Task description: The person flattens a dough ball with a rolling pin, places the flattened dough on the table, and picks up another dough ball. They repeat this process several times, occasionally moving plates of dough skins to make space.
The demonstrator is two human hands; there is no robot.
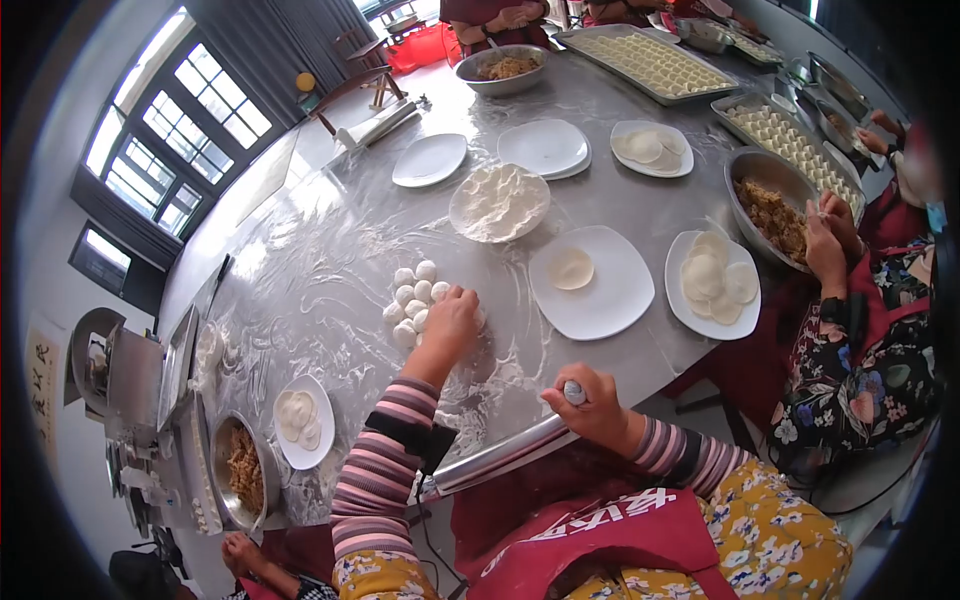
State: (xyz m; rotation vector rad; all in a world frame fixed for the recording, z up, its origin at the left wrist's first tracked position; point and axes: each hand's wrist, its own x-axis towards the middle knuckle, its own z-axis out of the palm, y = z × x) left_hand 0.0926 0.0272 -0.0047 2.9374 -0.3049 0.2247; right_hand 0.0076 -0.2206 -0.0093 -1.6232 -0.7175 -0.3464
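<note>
My left hand (452, 325) reaches down onto the floured metal table, its fingers at the right edge of a cluster of small white dough balls (405, 295); the palm side is hidden. In my right hand (596, 405), closed in a fist near the table's front edge, is a grey, round-ended object (574, 392). Ahead of my right hand lies a white square plate (610, 300) with one round dough wrapper (570, 268) on it. Beyond the dough balls stands a plate of flour (500, 204).
Right of the square plate is a plate of stacked wrappers (712, 282), then a bowl of filling (770, 205) at a co-worker's hands (828, 235). Trays of dumplings (650, 62) stand at the back right. Another filling bowl (243, 470) is at the left.
</note>
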